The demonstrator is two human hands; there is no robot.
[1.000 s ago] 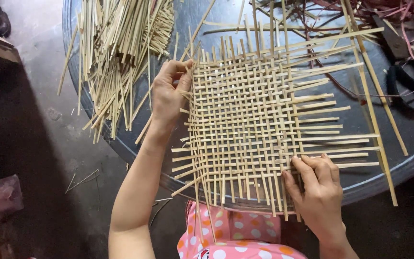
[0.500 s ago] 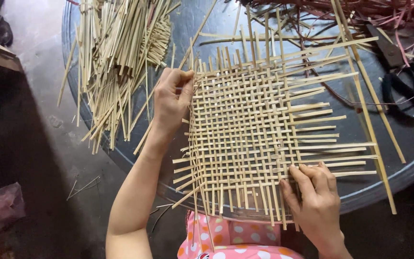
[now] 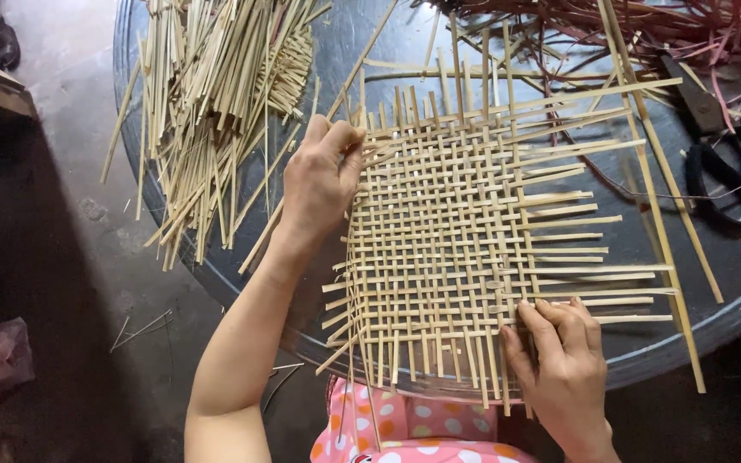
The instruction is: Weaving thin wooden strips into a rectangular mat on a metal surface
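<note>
Mat (image 3: pixel 448 240): flat on round table (image 3: pixel 731 326), btwn both hands.
Left hand (image 3: pixel 319 184): fingers curled, pinching mat's top-left edge.
Right hand (image 3: pixel 559 369): fingers together, pressing bottom-right strips.

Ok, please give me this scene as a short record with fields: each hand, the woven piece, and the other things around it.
left hand: grips the upper left edge of the woven mat, fingers curled over the strip ends
right hand: fingertips press on the mat's lower right corner
woven mat: flat lattice of pale strips, loose ends sticking out on all sides
surface: round dark tray
loose strips: pale pile, upper left
scissors: dark, far right
reddish strips: tangled, top right
</note>
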